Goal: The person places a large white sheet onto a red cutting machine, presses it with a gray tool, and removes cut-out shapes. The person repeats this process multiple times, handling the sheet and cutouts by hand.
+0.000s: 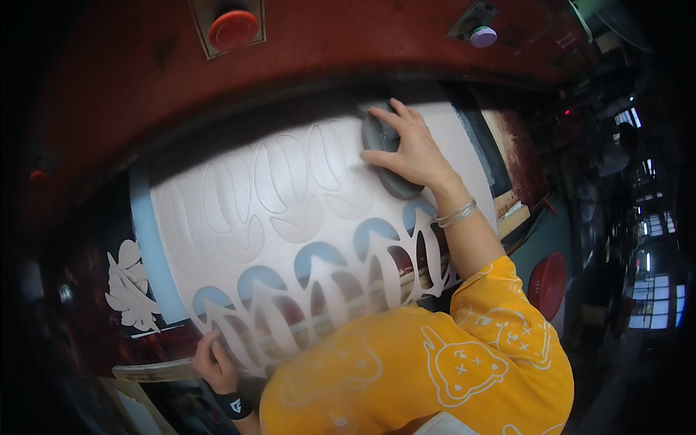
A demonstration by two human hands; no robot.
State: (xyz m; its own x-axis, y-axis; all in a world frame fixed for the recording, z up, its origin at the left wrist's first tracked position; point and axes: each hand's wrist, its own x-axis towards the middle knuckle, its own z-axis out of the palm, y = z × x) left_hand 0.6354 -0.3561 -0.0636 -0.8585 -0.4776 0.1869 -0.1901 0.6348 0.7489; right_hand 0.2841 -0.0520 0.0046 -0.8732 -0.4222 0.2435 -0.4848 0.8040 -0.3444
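A pale white sheet point(464, 170) lies over a light blue board point(150, 254). Curved outlines mark its far part, and rows of cut-out openings run along its near edge. My right hand point(413, 145) grips a dark grey, long oval cutting die point(399, 181) resting on the sheet's right part, thumb on one side and fingers over the top. Down at the near left corner, my left hand point(215, 362) has its fingers closed on the sheet's edge. Part of the die is hidden under my right hand.
Above the far side hangs a red machine beam point(319, 43) with a red push button point(233, 29) and a pale purple knob point(483, 36). Cut white pieces point(130, 290) are heaped at the left. A dark red plastic item point(547, 285) sits at the right.
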